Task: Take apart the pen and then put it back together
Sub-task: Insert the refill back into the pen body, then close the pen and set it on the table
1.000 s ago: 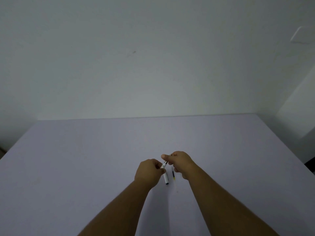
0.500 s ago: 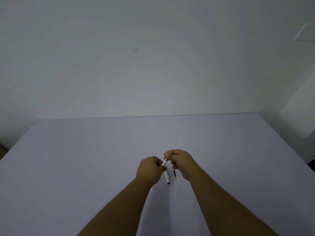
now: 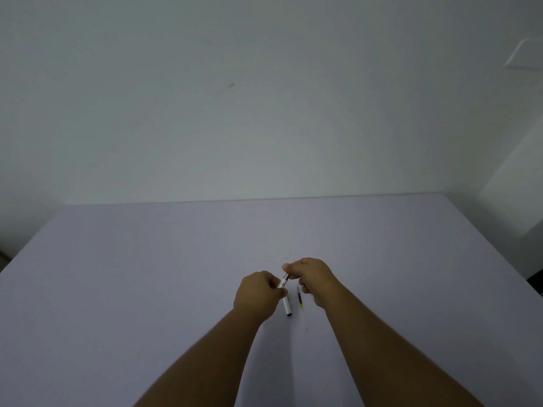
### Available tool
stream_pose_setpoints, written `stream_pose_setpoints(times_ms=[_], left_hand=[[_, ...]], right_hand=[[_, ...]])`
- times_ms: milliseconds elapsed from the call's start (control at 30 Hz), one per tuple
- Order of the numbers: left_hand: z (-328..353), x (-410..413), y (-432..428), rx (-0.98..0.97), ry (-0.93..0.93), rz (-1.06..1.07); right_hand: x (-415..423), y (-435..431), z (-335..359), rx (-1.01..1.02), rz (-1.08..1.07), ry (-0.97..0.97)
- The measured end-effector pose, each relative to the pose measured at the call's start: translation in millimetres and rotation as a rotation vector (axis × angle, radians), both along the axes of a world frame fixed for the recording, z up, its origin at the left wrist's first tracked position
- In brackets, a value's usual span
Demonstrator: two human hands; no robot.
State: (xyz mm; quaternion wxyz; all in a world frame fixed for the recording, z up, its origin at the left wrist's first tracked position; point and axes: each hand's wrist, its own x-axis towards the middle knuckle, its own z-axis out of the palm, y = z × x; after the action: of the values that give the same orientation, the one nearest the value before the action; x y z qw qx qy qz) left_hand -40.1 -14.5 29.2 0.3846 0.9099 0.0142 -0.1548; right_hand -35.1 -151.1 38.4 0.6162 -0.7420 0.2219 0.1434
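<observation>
My left hand (image 3: 256, 295) and my right hand (image 3: 311, 277) are both closed on a white pen barrel (image 3: 283, 282) held slanted between them, just above the table. The right fingers pinch its upper, darker end; the left fingers grip its lower end. On the table below lies a white pen piece with a black tip (image 3: 287, 307). Beside it on the right lies a thin refill (image 3: 300, 300), dark with a yellow band. How the held parts join is hidden by the fingers.
A pale lilac table (image 3: 147, 274) spreads wide around the hands, its far edge against a plain white wall. A white switch plate (image 3: 526, 54) is on the wall at upper right. The table's right edge drops off near the right side.
Both hands stay closed on the barrel and have shifted only slightly; the barrel between the fingers shows a little more. The pieces on the table have not moved.
</observation>
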Motion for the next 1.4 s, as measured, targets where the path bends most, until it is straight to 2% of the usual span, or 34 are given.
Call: stream_pose_setpoints(times_ms=[167,433,667,833,933,1033,1267,1333,1400], left_hand=[[1.9,1.4,1.2,0.011,-0.007,0.001],[-1.7,2.5,-0.5,0.025,-0.039,0.02],[-11.3,8.4,0.9,0.035,0.035,0.025],[-24.7,12.9,11.4,0.029,0.097,0.089],[-34.8,15.4,17.4,0.014,0.117,0.124],[-43.7,16.9,19.7,-0.026,0.146,0.16],[-51.0,20.7,23.0,-0.081,0.187,0.156],[-49.9,21.0,23.1,-0.083,0.193,0.154],[-49.2,21.8,23.1,-0.073,0.189,0.148]], right_hand=[[0.3,2.0,-1.6,0.033,0.005,-0.031],[9.3,5.4,-1.2,-0.055,-0.005,-0.005],[17.4,5.9,-16.8,-0.087,0.016,0.025],[28.0,2.7,-39.2,-0.32,-0.065,0.015],[28.6,5.9,-57.1,-0.558,0.116,0.073],[26.0,15.9,-74.6,-0.692,0.277,0.147],[21.0,28.4,-99.1,-0.798,0.301,0.072],[22.3,29.1,-99.6,-0.778,0.269,0.06],[26.5,27.5,-94.5,-0.673,0.156,0.046]])
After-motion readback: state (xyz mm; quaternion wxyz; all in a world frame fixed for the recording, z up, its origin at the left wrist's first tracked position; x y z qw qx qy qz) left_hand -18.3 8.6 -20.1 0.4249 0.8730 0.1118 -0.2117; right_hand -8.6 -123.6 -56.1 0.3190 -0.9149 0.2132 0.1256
